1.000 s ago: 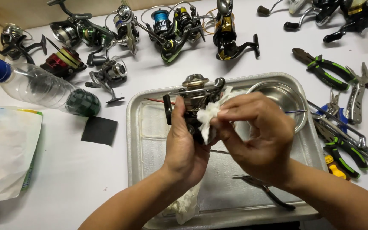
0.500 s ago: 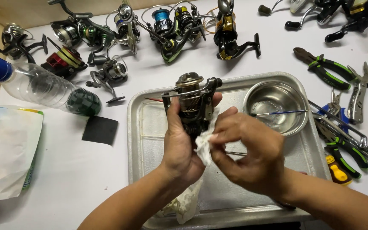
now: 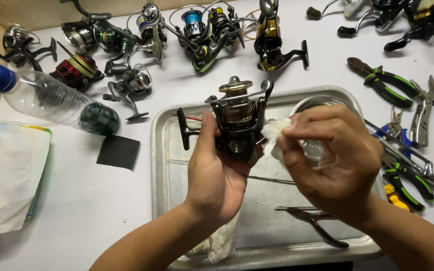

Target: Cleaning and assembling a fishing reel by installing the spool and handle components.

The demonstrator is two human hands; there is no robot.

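My left hand grips the spinning reel above the metal tray; my right hand pinches a white tissue against it. Tissue could snag the bail wire and tear.

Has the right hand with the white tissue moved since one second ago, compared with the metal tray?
Yes. The right hand with the white tissue has shifted toward the tray's right side and now covers the steel bowl there.

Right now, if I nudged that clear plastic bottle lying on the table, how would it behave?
The plastic bottle lies on its side, so it would probably roll. It looks nearly empty, so likely light and easily dented. The black square pad beside it might stop it.
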